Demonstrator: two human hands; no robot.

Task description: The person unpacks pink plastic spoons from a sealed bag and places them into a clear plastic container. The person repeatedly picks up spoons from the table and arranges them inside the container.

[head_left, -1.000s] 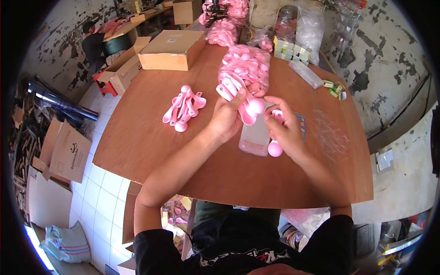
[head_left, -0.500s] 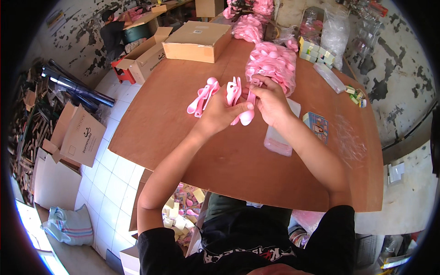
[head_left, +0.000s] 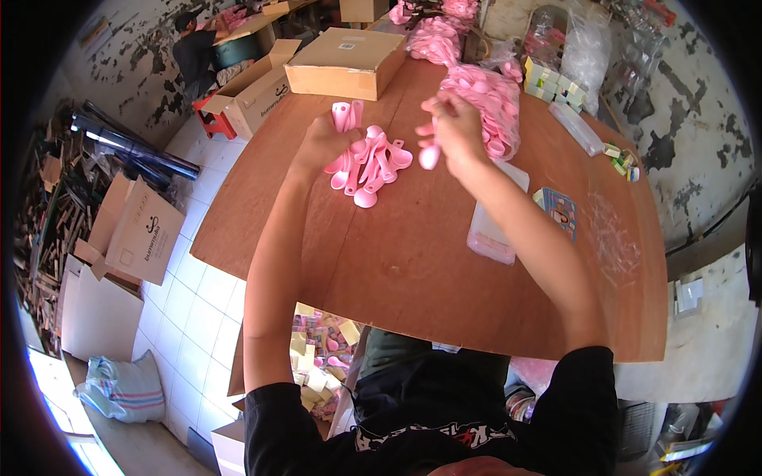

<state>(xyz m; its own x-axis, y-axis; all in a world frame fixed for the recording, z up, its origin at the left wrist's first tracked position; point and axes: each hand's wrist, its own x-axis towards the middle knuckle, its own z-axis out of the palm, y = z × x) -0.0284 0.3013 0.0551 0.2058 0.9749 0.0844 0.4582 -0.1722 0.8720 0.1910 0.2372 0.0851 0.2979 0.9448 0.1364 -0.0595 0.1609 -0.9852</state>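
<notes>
Head view, upper centre of frame: pink spoons [head_left: 342,116] are being clasped in the left hand [head_left: 322,144], handles upward, apparently for alignment, at the left edge of the spoon pile [head_left: 370,170]. One spoon [head_left: 429,157] is being pinched by the right hand [head_left: 459,131], bowl downward. Beside it, the filled bag [head_left: 496,111] is being staged, presumably for reach.

From here I could pass a hand on the near side of the spoon pile [head_left: 384,163], over bare tabletop [head_left: 381,266]. At the pile's left the left hand [head_left: 321,145] blocks me; behind it, the cardboard box [head_left: 347,65]; to its right, the right hand [head_left: 459,131], then the spoon bag [head_left: 498,107].
</notes>
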